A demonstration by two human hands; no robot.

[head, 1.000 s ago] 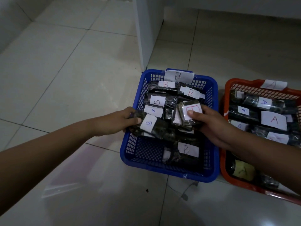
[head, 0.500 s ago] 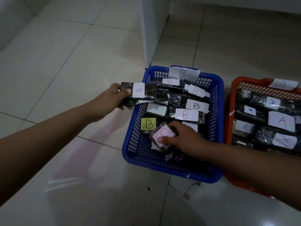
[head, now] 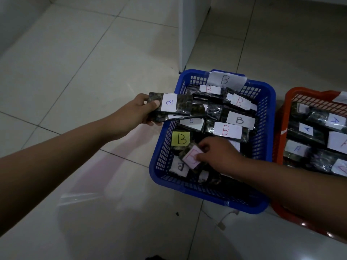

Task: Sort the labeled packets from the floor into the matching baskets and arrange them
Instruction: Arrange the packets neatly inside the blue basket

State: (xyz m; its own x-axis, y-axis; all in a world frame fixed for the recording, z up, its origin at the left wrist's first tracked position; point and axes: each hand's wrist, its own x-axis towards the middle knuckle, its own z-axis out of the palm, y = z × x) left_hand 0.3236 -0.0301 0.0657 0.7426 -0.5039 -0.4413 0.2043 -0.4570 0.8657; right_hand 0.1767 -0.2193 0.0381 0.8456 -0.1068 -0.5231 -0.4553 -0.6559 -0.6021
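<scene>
Tiled floor (head: 75, 72) | orange basket (head: 285, 98) cropped right | pink label (head: 191, 156) partly covered

The single head-worn camera looked forward and steeply down from above the tiled floor (head: 75, 62), close enough that both forearms ran in from the lower edge. It faced the blue basket (head: 266, 147) just right of centre, while the orange basket (head: 281, 128) was cut off at the right edge. No second view shared the scene.
</scene>
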